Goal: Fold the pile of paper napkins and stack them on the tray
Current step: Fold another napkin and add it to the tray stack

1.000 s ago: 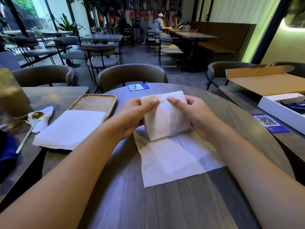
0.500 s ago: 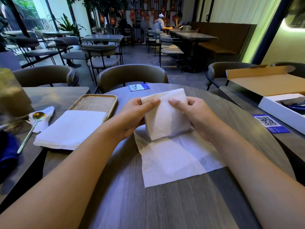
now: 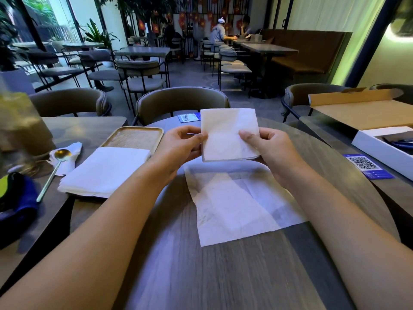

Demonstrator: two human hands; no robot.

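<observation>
I hold a folded white napkin (image 3: 228, 135) upright above the round table, my left hand (image 3: 178, 146) pinching its left edge and my right hand (image 3: 266, 148) pinching its right edge. Below it an unfolded napkin (image 3: 237, 204) lies flat on the table. A pile of white napkins (image 3: 105, 171) rests at the left, its far edge overlapping the near rim of the wooden tray (image 3: 134, 137). The tray's inside shows no napkins.
A gold spoon (image 3: 53, 168) lies on a crumpled napkin at the left beside a blue cloth (image 3: 15, 198). A blue QR card (image 3: 366, 166) and an open white box (image 3: 384, 146) sit at the right. Chairs ring the table's far side.
Both hands have lifted the folded napkin off the flat one and turned it square, upright, farther from me. The flat napkin stays in place.
</observation>
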